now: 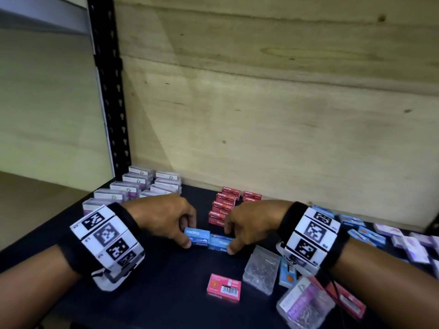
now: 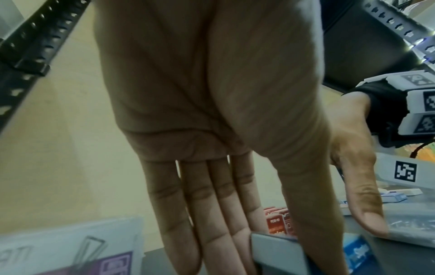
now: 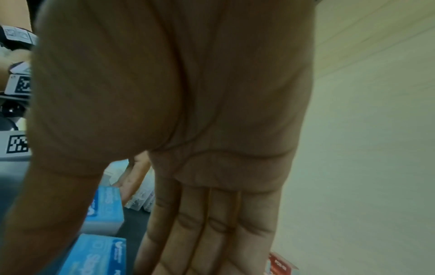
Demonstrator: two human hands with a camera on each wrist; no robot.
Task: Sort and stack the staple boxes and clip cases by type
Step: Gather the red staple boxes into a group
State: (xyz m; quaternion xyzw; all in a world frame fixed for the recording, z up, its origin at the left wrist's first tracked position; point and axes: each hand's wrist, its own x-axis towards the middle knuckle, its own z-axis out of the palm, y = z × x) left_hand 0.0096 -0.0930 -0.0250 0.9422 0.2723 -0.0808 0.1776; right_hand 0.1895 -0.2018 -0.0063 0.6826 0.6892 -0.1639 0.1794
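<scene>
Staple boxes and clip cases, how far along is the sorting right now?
Done so far: clip cases stand stacked at the back left, red staple boxes in rows mid-shelf. In hand: the left hand and right hand each pinch a blue staple box, side by side. Left: a loose red box, a clear bag and mixed boxes at the right.

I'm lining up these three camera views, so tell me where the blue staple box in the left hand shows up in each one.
Head: centre, blue box pinched by the left hand, end to end with the right hand's box.
Left wrist: bottom, its grey end between fingers and thumb.
Right wrist: lower left, the farther box.
Shared landmark: red boxes.
</scene>
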